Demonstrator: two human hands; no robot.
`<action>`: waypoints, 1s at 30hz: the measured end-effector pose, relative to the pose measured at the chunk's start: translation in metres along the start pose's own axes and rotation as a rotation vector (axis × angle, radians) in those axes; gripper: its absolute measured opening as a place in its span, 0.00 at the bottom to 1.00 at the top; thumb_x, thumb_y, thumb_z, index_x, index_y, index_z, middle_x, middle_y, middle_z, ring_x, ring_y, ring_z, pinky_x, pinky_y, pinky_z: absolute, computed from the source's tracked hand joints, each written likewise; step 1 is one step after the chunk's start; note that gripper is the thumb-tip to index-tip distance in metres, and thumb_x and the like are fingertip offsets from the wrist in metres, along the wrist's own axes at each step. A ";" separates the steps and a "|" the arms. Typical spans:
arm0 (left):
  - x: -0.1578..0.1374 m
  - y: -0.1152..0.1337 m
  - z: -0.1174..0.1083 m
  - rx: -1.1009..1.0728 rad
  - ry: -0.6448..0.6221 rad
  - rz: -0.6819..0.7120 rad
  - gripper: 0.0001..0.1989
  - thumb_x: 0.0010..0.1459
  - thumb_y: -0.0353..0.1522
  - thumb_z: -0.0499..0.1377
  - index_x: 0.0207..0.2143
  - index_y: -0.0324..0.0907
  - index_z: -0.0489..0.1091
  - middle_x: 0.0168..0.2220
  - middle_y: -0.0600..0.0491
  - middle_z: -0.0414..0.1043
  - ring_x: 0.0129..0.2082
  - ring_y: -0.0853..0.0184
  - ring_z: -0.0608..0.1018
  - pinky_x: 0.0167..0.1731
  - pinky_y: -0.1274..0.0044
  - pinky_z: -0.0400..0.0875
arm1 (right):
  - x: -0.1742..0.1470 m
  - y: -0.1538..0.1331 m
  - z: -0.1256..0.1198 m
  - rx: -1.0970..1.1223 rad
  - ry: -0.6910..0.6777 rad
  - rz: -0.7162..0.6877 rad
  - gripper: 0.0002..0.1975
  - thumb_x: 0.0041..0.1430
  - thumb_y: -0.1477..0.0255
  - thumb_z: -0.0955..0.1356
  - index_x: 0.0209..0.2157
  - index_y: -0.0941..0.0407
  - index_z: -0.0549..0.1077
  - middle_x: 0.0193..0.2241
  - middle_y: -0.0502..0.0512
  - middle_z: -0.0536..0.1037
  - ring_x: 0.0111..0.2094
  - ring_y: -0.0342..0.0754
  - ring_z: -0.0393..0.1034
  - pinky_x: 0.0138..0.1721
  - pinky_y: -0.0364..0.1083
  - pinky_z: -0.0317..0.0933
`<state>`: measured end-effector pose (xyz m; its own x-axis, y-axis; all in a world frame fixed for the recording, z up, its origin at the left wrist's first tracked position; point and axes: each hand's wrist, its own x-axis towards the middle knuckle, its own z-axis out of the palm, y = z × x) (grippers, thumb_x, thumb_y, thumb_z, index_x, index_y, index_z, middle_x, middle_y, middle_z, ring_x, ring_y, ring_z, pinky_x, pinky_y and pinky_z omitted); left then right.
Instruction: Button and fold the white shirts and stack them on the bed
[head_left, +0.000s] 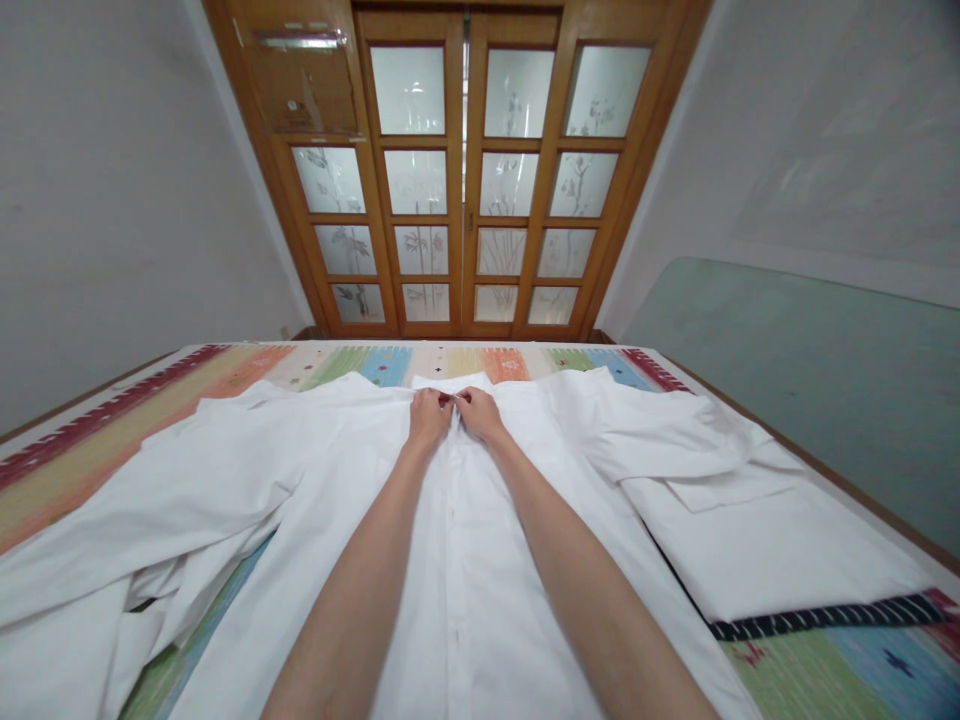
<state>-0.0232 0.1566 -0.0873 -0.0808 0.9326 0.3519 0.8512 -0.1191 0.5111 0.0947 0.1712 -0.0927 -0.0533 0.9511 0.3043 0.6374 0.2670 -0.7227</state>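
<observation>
A white button-up shirt [480, 560] lies spread front side up, its collar at the far end and its button placket running down the middle toward me. Both hands meet at the top of the placket, just below the collar. My left hand [430, 415] pinches the shirt's edge there. Close beside it, my right hand [478, 411] grips the other side with its fingers pressed together. A button between the fingertips is too small to make out. The left sleeve is loosely crumpled across the left side; the other stretches out to the right.
A patterned, striped cloth [360, 363] covers the table under the shirt. Folded white fabric [772, 550] lies at the right, over a dark striped piece [825, 618]. Beyond the table are wooden glass-paned doors [465, 170]. A pale green panel [810, 370] leans along the right wall.
</observation>
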 end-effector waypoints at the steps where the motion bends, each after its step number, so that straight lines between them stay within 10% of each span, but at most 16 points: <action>1: 0.000 0.000 0.000 -0.002 -0.009 -0.006 0.09 0.58 0.31 0.57 0.37 0.36 0.76 0.41 0.43 0.76 0.46 0.59 0.74 0.49 0.71 0.64 | 0.000 0.000 0.000 0.004 0.000 -0.002 0.08 0.58 0.75 0.64 0.32 0.56 0.77 0.34 0.55 0.80 0.37 0.48 0.72 0.40 0.44 0.60; 30: 0.003 0.000 -0.006 -0.401 0.024 -0.101 0.09 0.56 0.28 0.58 0.38 0.35 0.75 0.38 0.45 0.80 0.39 0.64 0.79 0.43 0.73 0.71 | 0.006 0.006 -0.003 0.370 -0.034 0.020 0.14 0.51 0.77 0.59 0.30 0.57 0.76 0.27 0.50 0.77 0.34 0.44 0.71 0.39 0.41 0.61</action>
<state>-0.0264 0.1570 -0.0811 -0.1701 0.9386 0.3002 0.5693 -0.1550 0.8074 0.1004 0.1782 -0.0933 -0.0728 0.9596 0.2718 0.3179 0.2807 -0.9056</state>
